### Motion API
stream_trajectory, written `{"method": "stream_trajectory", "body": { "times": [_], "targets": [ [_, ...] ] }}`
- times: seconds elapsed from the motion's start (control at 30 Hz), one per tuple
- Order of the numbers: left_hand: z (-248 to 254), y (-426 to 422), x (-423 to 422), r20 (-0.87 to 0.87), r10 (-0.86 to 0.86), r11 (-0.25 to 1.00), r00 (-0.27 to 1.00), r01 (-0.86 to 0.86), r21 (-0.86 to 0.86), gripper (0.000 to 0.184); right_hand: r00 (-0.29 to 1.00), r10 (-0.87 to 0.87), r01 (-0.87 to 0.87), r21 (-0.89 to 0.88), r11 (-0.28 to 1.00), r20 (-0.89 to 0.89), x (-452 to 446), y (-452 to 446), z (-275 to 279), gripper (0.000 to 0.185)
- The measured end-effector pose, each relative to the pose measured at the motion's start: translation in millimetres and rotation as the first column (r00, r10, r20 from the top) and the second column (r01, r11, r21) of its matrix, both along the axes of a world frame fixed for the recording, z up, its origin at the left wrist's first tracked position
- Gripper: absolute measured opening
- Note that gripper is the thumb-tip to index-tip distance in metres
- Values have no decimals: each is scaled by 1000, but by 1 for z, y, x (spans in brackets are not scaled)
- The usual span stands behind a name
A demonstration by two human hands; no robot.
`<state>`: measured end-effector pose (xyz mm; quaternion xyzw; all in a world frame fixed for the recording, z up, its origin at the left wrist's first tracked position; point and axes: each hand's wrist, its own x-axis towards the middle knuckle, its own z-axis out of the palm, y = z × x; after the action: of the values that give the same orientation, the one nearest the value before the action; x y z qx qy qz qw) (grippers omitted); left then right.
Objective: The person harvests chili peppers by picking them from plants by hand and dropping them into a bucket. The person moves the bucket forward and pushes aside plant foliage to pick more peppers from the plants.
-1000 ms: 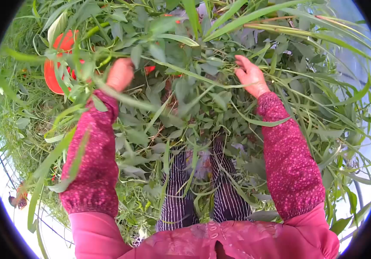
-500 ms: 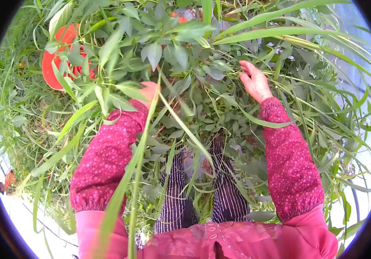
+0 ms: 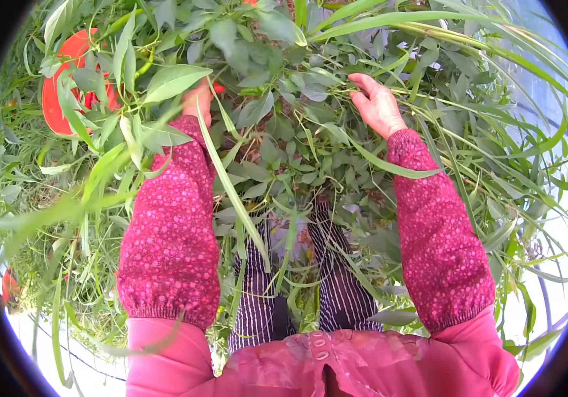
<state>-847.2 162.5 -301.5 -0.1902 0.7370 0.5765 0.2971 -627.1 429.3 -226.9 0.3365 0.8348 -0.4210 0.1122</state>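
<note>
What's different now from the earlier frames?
The left hand came inward and back, then moved forward and left, ending beside a small red pepper; whether it grips anything is unclear. The right hand stayed among the stems, fingers apart.

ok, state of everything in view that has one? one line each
left hand, partly behind leaves; grip unclear
right hand, thumb and fingers apart
red pepper, beside the left hand; held or not unclear
red container, partly screened by leaves, red peppers inside
green chili pepper, slanted, among leaves
</note>
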Motion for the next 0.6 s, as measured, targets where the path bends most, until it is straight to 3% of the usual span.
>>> {"method": "stream_trajectory", "body": {
  "times": [0.03,0.1,0.13,0.17,0.3,0.33,0.37,0.43,0.47,0.5,0.57,0.6],
  "targets": [
    [-5,-7,-5,4,-1,1000,1000,1,-3,41,1000,4,-4,0,1000,7,0,-1,1,39],
    [-17,-25,-21,232,-284,958,930,266,106,26,1000,10,-10,-1,1000,11,-4,-3,3,39],
    [-5,-23,-15,265,-195,981,944,191,39,21,999,5,-4,-22,1000,41,-6,-5,5,38],
    [12,-21,-18,305,-292,944,907,324,-59,22,997,0,3,-42,999,75,-5,-4,7,37],
    [35,-18,-39,457,-533,727,712,662,-182,37,998,4,1,-79,997,63,-7,-4,4,37],
    [23,-36,-45,324,-635,682,701,706,-191,31,998,6,-2,-68,998,56,-7,-3,3,38],
    [42,-36,-48,332,-627,687,705,701,-192,31,999,10,-8,-56,998,51,-5,-1,2,39],
    [89,-38,-66,437,-720,538,539,831,-138,28,1000,14,-13,-66,998,23,-3,2,-1,39],
    [106,-49,-65,376,-756,518,536,841,-157,24,1000,22,-21,-52,998,16,-3,1,-1,39],
    [112,-67,-66,395,-814,479,427,877,39,23,1000,28,-28,-42,999,7,-4,0,-1,39],
    [121,-91,-40,494,-788,438,369,899,27,27,999,47,-46,-33,998,23,-6,-2,2,39],
    [104,-115,-20,317,-915,142,248,936,-322,25,998,40,-38,-42,998,40,-7,-3,2,39]
  ]
}}
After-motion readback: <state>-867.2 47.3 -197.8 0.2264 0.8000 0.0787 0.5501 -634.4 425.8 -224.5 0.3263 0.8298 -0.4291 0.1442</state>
